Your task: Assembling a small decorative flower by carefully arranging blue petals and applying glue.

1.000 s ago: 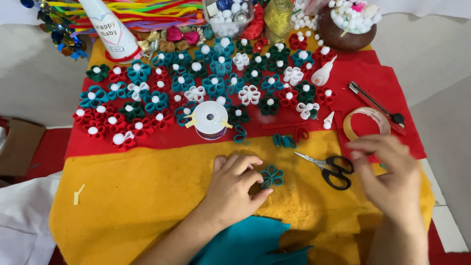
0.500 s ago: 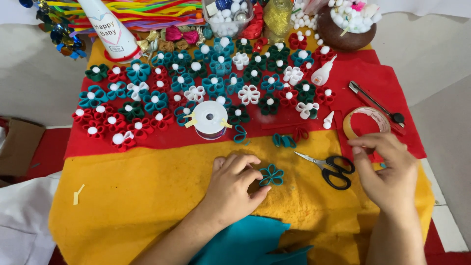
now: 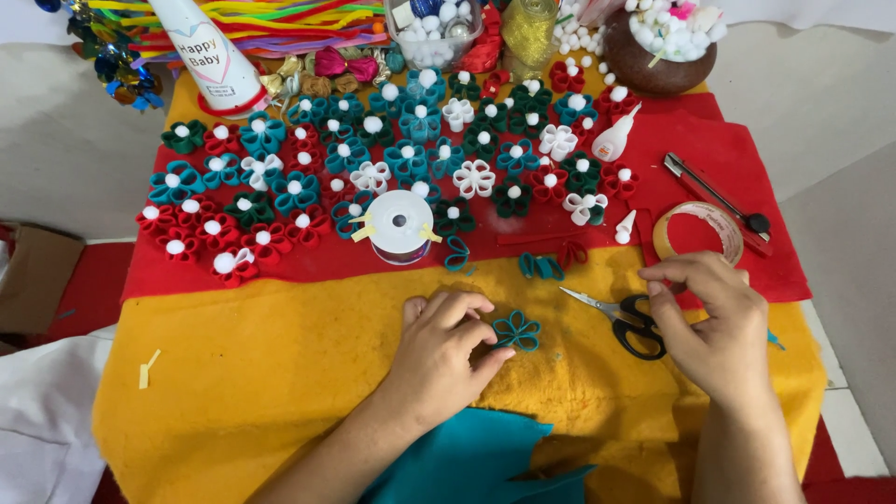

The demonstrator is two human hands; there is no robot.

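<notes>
My left hand rests on the yellow felt and pinches the edge of a teal felt loop flower lying flat there. My right hand hovers to the right with its fingers curled together, thumb and forefinger pinched near the black-handled scissors; whether something small sits between the fingertips I cannot tell. Loose teal loops lie just above the flower on the red felt.
Several finished red, teal, green and white felt flowers cover the red felt. A white tape spool, a tape roll, a cutter, a glue bottle, a party hat and a teal felt sheet lie around.
My right hand has slid slightly left toward the scissors and drawn its fingers closer. The left hand and the teal flower stay in place.
</notes>
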